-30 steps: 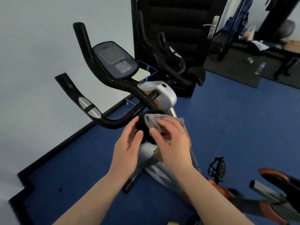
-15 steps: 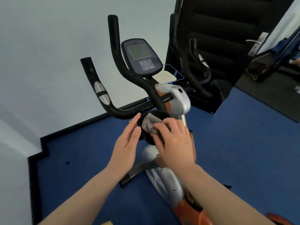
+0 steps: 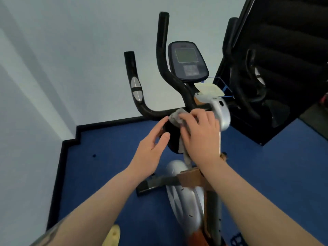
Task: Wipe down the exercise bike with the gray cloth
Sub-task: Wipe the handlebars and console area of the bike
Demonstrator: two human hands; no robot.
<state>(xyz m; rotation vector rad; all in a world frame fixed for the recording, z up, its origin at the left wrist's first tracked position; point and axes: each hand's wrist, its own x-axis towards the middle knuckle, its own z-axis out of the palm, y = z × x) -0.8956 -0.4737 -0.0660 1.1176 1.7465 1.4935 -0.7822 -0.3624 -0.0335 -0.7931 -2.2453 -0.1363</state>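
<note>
The exercise bike (image 3: 184,197) stands in front of me, silver and orange, with black handlebars (image 3: 160,64) and a dark console (image 3: 188,61). A round black knob (image 3: 171,139) sits on its post just under the handlebar crossbar. My right hand (image 3: 200,134) presses the crumpled gray cloth (image 3: 175,118) onto the top and right side of that knob, fingers curled over the cloth; a strip of cloth hangs down below the palm. My left hand (image 3: 150,148) is at the knob's left edge, fingers straight, thumb close to the rim.
A white wall is at left and behind, with black skirting (image 3: 69,141) along the blue floor (image 3: 106,166). A black padded panel (image 3: 284,64) and a mirror reflecting the handlebars stand at right. A yellowish shoe tip (image 3: 111,235) shows at the bottom.
The view has swung left and tilted. My right hand has slid the cloth up toward the top of the knob by the crossbar. My left hand stays at the knob's left edge.
</note>
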